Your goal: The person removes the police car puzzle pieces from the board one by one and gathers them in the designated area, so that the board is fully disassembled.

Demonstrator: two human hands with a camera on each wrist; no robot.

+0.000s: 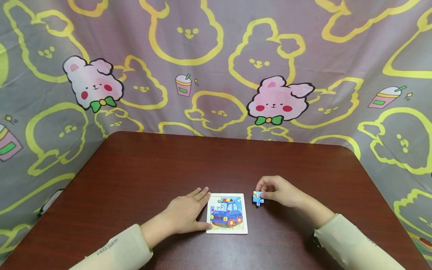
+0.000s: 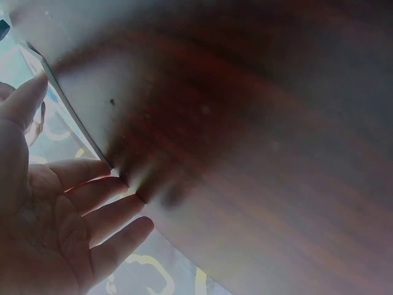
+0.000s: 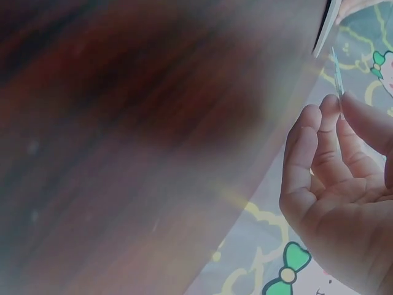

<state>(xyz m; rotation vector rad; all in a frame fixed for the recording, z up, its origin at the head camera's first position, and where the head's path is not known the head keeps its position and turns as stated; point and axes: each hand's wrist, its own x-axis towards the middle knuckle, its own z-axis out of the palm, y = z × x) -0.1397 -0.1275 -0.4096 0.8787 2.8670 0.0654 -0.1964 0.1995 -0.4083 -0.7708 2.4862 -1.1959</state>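
A small square jigsaw puzzle [image 1: 227,213] with a white frame and a blue cartoon car picture lies on the table. At its upper left corner the picture has a pale gap. My left hand [image 1: 187,212] rests against the frame's left side with fingers spread, thumb at the lower left corner; the left wrist view shows those fingers straight along the frame edge. Just right of the frame, my right hand [image 1: 280,191] pinches a light blue puzzle piece [image 1: 258,197] between thumb and fingers. The right wrist view shows that puzzle piece [image 3: 338,83] edge-on.
The dark reddish-brown table [image 1: 162,161] has rounded far corners. Behind it and at both sides hangs a grey curtain [image 1: 216,75] with yellow outlines and pink rabbit prints.
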